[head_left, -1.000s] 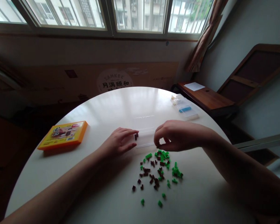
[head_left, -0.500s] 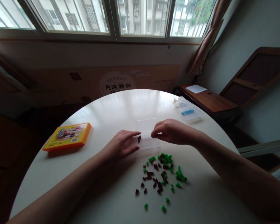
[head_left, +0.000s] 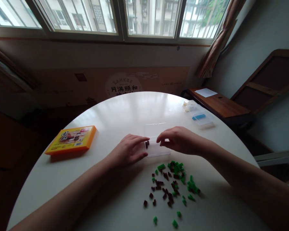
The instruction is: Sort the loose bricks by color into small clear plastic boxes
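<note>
A clear plastic box (head_left: 159, 150) lies on the white table with its lid (head_left: 155, 129) folded back, and a few dark brown toy bricks (head_left: 147, 144) sit at its left side. My left hand (head_left: 128, 150) grips the box's left end, forefinger along the back and thumb at the front. Over the box's right part hovers my right hand (head_left: 174, 138), thumb and fingers apart. A tiny dark spot shows at its thumb tip; I cannot tell if it is a brick. In front of the box are scattered brown bricks (head_left: 170, 197) and green bricks (head_left: 192, 186).
An orange-yellow box (head_left: 72, 140) lies on the left of the round white table (head_left: 125, 112). At the back right is another clear case (head_left: 202, 120) with a blue item (head_left: 198, 117) in it. Beyond the table edge stands a wooden chair (head_left: 221, 104) with paper on it.
My right hand's thumb and fingers have parted from a pinch over the box. My left hand keeps its place at the box. The whole view has shifted slightly.
</note>
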Demonstrator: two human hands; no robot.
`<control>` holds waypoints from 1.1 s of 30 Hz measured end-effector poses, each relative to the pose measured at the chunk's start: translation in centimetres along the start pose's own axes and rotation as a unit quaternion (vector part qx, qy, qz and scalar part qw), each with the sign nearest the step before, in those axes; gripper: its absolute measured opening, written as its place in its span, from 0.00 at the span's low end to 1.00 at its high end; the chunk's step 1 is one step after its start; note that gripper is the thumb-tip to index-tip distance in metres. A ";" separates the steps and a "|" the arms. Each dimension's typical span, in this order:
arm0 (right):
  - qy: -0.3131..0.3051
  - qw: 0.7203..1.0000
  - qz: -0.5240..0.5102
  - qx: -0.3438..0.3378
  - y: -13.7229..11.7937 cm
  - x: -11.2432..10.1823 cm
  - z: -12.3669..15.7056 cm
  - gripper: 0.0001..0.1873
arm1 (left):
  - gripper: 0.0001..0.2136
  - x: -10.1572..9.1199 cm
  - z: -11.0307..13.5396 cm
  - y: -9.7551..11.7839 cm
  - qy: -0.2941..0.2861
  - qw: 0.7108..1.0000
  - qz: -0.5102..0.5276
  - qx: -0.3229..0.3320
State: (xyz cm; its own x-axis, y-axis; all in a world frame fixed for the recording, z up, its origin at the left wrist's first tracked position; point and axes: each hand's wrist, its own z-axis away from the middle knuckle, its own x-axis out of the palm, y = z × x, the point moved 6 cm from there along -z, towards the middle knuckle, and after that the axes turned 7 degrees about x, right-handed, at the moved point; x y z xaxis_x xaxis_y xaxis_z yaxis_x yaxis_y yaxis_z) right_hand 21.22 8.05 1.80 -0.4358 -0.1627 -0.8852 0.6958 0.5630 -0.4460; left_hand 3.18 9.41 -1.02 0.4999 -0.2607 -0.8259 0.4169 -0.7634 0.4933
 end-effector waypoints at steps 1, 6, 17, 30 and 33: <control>0.004 1.000 -0.004 0.005 0.0 0.0 0.0 0.09 | 0.21 0.0 0.0 0.0 0.001 1.000 0.001 0.001; -0.001 1.000 -0.011 0.009 -0.3 0.6 -0.2 0.06 | 0.21 0.1 0.0 -0.1 0.001 1.000 0.001 0.001; -0.020 0.999 0.029 -0.017 -0.7 1.8 -1.0 0.09 | 0.22 0.2 0.1 -0.2 -0.002 1.000 -0.005 -0.001; 0.030 0.998 0.052 0.004 0.0 -0.1 0.0 0.10 | 0.22 0.2 0.1 -0.1 -0.001 1.000 -0.002 -0.003; 0.004 0.998 0.053 -0.013 -0.1 0.6 -0.2 0.09 | 0.22 0.1 0.1 -0.1 -0.002 1.000 -0.003 -0.005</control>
State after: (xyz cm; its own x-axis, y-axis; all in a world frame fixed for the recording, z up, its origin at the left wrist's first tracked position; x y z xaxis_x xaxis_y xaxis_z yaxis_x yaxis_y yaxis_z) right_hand 20.83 8.04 1.34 -0.3654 -0.0940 -0.9261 0.7232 0.5977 -0.3461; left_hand 3.13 9.41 -1.23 0.4951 -0.2587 -0.8294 0.4270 -0.7589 0.4916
